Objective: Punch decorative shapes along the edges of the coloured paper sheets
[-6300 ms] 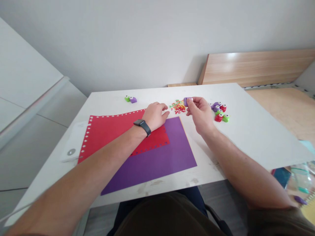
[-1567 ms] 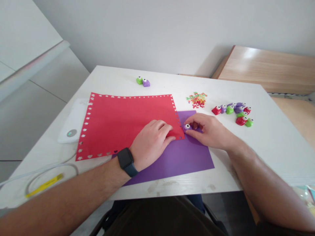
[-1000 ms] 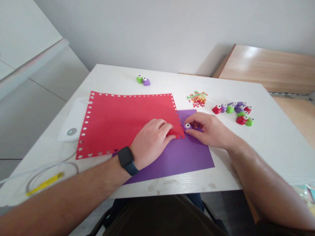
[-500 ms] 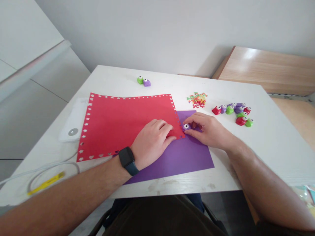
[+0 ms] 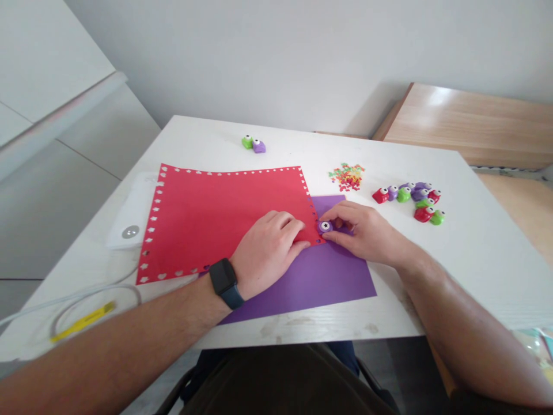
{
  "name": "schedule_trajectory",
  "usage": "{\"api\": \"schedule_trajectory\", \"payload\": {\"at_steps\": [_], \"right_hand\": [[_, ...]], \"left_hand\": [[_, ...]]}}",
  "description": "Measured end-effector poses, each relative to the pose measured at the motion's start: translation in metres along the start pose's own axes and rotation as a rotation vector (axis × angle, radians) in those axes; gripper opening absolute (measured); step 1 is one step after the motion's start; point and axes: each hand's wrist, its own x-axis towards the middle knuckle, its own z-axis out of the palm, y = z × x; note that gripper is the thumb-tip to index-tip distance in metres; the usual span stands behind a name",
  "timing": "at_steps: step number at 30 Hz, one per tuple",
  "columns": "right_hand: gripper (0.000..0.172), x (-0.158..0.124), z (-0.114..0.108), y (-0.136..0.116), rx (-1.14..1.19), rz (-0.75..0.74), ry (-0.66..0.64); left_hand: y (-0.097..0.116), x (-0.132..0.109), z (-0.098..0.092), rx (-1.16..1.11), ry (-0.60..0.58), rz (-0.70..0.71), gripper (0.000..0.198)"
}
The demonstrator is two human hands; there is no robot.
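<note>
Nearest, on the white table by its front edge, a purple paper sheet lying flat, its left part covered by a red paper sheet with small shapes punched out along its edges

On the red sheet's near right corner, the left hand, palm down, fingers flat and gripping nothing, pinning the paper; a dark smartwatch on that wrist

Just beside it, the right hand, thumb and fingers closed around a small purple paper punch, set against the red sheet's right edge close to that corner, above the purple sheet

Off to the left, a looped white cable carrying a yellow tag, and a white device touching the red sheet's left edge

Farther right, well apart from both hands, a cluster of punches in red, green and purple, near a little heap of coloured paper cut-outs

Farthest, toward the table's back edge, a pair of punches, one green and one purple, touching side by side
</note>
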Motion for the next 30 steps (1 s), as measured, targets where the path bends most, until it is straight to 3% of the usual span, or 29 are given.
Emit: {"api": "schedule_trajectory", "payload": {"at_steps": [30], "right_hand": [[0.024,0.0007,0.0058,0.0013,-0.021,-0.04,0.017]], "left_hand": [[-0.0003,0.0002,0.0006,0.018,0.008,0.014,0.023]]}}
